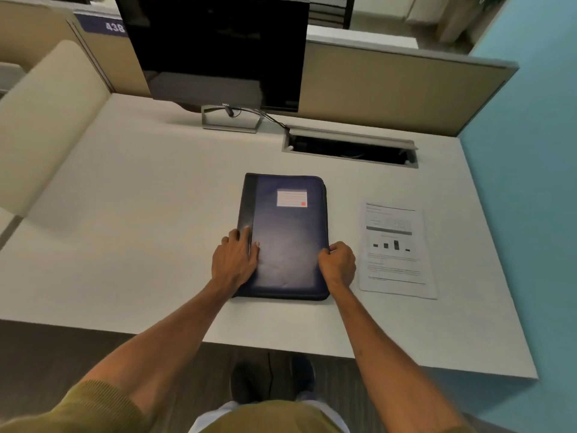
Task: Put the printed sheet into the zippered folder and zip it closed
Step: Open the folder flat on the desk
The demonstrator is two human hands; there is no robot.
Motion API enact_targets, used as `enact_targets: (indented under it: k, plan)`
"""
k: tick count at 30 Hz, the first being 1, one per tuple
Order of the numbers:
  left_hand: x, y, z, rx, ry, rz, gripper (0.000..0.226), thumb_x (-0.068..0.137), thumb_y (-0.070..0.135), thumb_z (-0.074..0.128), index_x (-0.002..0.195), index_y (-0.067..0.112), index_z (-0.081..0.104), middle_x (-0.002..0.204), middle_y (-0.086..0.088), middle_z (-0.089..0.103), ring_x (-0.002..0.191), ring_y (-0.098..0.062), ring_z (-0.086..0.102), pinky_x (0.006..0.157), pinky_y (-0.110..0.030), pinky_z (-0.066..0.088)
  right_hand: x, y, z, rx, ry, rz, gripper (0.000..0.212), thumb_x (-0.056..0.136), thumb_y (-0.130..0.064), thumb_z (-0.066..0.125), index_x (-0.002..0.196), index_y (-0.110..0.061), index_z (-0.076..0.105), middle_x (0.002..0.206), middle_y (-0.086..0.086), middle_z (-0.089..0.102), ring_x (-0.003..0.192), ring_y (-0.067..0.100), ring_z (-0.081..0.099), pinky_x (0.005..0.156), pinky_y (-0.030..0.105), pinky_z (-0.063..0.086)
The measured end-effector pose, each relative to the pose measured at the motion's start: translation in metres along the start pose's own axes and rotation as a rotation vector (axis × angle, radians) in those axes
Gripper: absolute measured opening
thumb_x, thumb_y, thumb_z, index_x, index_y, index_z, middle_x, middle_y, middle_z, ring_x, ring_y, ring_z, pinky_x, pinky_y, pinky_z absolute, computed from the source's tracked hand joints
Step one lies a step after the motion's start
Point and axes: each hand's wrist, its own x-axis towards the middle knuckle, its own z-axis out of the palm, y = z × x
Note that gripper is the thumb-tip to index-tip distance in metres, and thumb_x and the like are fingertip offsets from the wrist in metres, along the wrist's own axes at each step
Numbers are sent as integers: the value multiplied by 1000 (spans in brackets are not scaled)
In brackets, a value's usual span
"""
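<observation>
A dark blue zippered folder (287,226) with a white label lies closed on the white desk (140,214), its black spine to the left. My left hand (234,259) rests flat on the spine side, fingers spread over the cover's lower left. At the folder's right edge, my right hand (337,263) is curled with its fingers pinched; whatever it pinches is hidden, presumably the zipper pull. The printed sheet (396,249), with text and a small bar chart, lies flat on the desk just right of the folder, untouched.
A dark monitor (218,48) on a stand sits at the back of the desk. An open cable hatch (349,146) is behind the folder. Beige partitions (390,89) border the desk, with a blue wall on the right. My shoes show below the desk's front edge.
</observation>
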Motion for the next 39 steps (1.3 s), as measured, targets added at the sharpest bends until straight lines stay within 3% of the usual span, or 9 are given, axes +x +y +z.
enact_targets:
  k: [5, 10, 15, 18, 21, 23, 27, 33, 39]
  plan:
    - [11, -6, -11, -40, 58, 13, 43, 113, 45, 41, 139, 16, 58, 153, -7, 52, 128, -30, 60, 108, -42, 52, 5, -16, -7, 46, 35, 55, 27, 101, -33, 60, 102, -10, 75, 95, 8, 75, 88, 30, 70, 77, 31, 50]
    - [18, -2, -26, -135, 138, 24, 46, 112, 49, 40, 136, 16, 62, 147, -7, 61, 128, -30, 62, 109, -47, 53, 5, -56, -23, 122, 72, 7, 57, 106, -55, 47, 67, -18, 63, 68, 1, 66, 69, 25, 66, 66, 29, 46]
    - [32, 17, -70, -321, 263, 54, 52, 109, 63, 35, 137, 28, 62, 128, 1, 76, 111, -27, 75, 96, -46, 61, -18, -105, -28, 299, 19, -159, 68, 108, -62, 36, 81, -11, 73, 73, 4, 72, 68, 22, 69, 71, 38, 59]
    - [40, 29, -104, -469, 281, 93, 61, 105, 75, 34, 141, 33, 61, 128, 4, 77, 108, -22, 78, 96, -45, 64, -45, -134, -20, 463, -120, -357, 62, 112, -52, 38, 74, -15, 70, 66, 5, 68, 60, 22, 66, 67, 40, 62]
    - [45, 27, -136, -564, 260, 79, 71, 96, 85, 42, 145, 36, 58, 136, 2, 75, 113, -22, 76, 98, -42, 60, -69, -153, -4, 518, -244, -567, 52, 112, -47, 42, 85, -17, 75, 73, 3, 73, 60, 18, 68, 57, 31, 60]
    - [48, 14, -156, -546, 183, 44, 71, 95, 77, 58, 150, 32, 54, 141, -1, 72, 120, -24, 72, 104, -47, 58, -80, -158, 10, 515, -305, -664, 46, 109, -48, 46, 96, -16, 76, 80, 1, 75, 67, 18, 72, 56, 27, 58]
    - [47, -20, -183, -466, 112, -35, 56, 96, 42, 73, 146, 20, 61, 135, -7, 73, 115, -25, 71, 103, -46, 59, -92, -153, 45, 359, -415, -748, 31, 103, -50, 54, 117, -29, 72, 93, -6, 77, 78, 14, 75, 72, 36, 68]
    - [45, -54, -195, -117, 182, -149, 35, 104, 22, 67, 133, 5, 57, 122, -19, 70, 100, -36, 69, 80, -40, 52, -97, -118, 83, 2, -392, -775, 36, 101, -44, 62, 136, -34, 63, 125, -12, 71, 102, 8, 70, 94, 37, 65]
    - [44, -71, -171, 53, 202, -189, 95, 100, 10, 72, 171, 5, 9, 161, -25, 41, 124, -46, 63, 96, -52, 59, -87, -81, 90, -346, -343, -820, 45, 105, -31, 59, 150, -25, 55, 161, -2, 49, 148, 22, 49, 124, 42, 39]
